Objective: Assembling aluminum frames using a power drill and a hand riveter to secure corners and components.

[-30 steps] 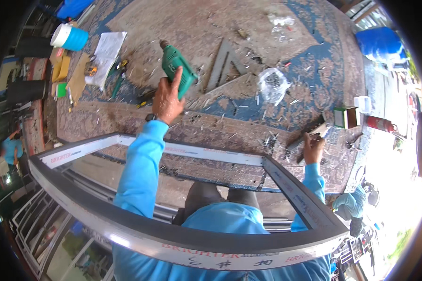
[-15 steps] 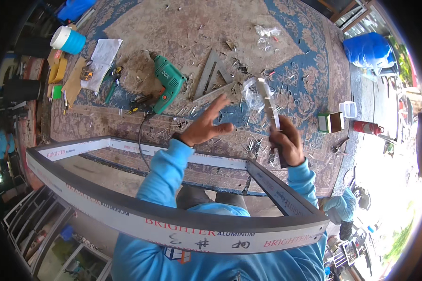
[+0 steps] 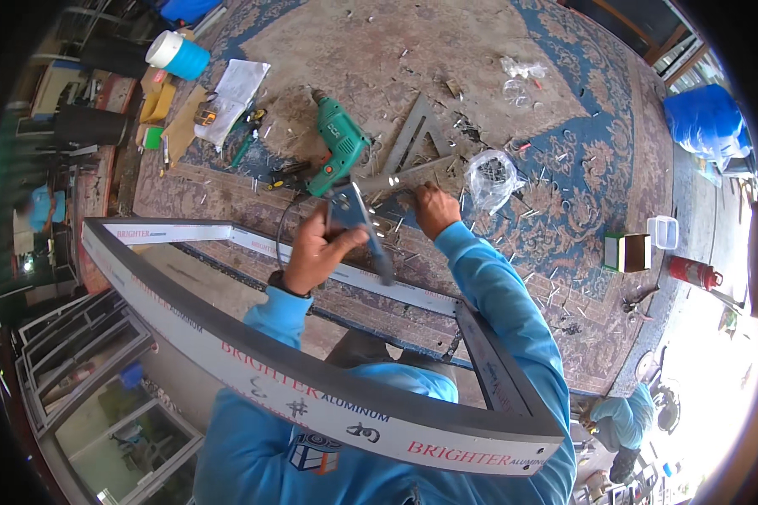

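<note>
My left hand (image 3: 313, 257) is closed around a metal window hinge (image 3: 369, 225), a slim bar with a flat plate, held up above the carpet beside the drill. Down at the carpet, my right hand (image 3: 436, 210) has its fingers curled together near small loose fasteners; whatever it pinches is hidden. A clear plastic bag of small metal parts (image 3: 493, 179) lies just right of that hand. Both arms reach through a large aluminium frame (image 3: 312, 379), dark on its edge with white printed film, which rests around my body. Beyond my hands lie a green power drill (image 3: 338, 145) and a metal set square (image 3: 417, 135).
The patterned carpet (image 3: 556, 210) is strewn with screws and scraps. Papers (image 3: 237, 93), a tape measure (image 3: 205, 114) and a blue-white jug (image 3: 177, 55) sit at left. A small box (image 3: 627, 252) and red bottle (image 3: 695, 273) stand at right. Another person (image 3: 625, 421) crouches lower right.
The window hinge has passed from my right hand to my left, which was open and has closed on it. My right hand has moved left and down to the carpet. The view has shifted.
</note>
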A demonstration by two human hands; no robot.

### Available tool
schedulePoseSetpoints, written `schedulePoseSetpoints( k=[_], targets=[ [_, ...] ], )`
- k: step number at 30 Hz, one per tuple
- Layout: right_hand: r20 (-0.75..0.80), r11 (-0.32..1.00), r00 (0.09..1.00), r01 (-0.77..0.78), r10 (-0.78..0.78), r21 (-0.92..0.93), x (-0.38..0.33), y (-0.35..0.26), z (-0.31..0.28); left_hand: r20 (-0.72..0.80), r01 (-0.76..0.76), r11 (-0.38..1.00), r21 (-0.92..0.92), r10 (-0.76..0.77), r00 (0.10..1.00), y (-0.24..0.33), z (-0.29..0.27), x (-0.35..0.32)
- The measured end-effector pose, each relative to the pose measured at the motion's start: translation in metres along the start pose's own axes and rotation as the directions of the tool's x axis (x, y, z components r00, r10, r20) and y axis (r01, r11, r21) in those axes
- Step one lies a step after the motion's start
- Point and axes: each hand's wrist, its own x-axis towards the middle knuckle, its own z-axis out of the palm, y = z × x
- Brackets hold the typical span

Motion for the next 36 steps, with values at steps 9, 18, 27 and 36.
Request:
schedulePoseSetpoints(
  k=[9, 18, 27, 36],
  targets=[
    [-0.164, 0.157, 0.966, 0.133, 0.202, 0.979, -0.035, -0.062, -0.142, 0.190, 0.073, 0.989, -0.126, -0.048, 0.981, -0.034, 0.046, 0.010],
    [-0.196, 0.187, 0.947, 0.150, 0.256, 0.971, -0.046, -0.091, -0.163, 0.220, 0.098, 0.991, -0.091, -0.076, 0.973, -0.023, 0.055, 0.014],
    [-0.193, 0.238, 0.953, 0.137, 0.232, 0.962, -0.058, -0.086, -0.160, 0.278, 0.098, 0.988, -0.121, -0.061, 0.959, -0.031, 0.052, 0.010],
    [-0.264, 0.876, 0.964, 0.148, -0.024, 0.459, -0.070, -0.083, -0.174, 0.205, -0.070, 0.972, -0.225, 0.117, 0.972, -0.020, 0.058, 0.017]
  ],
)
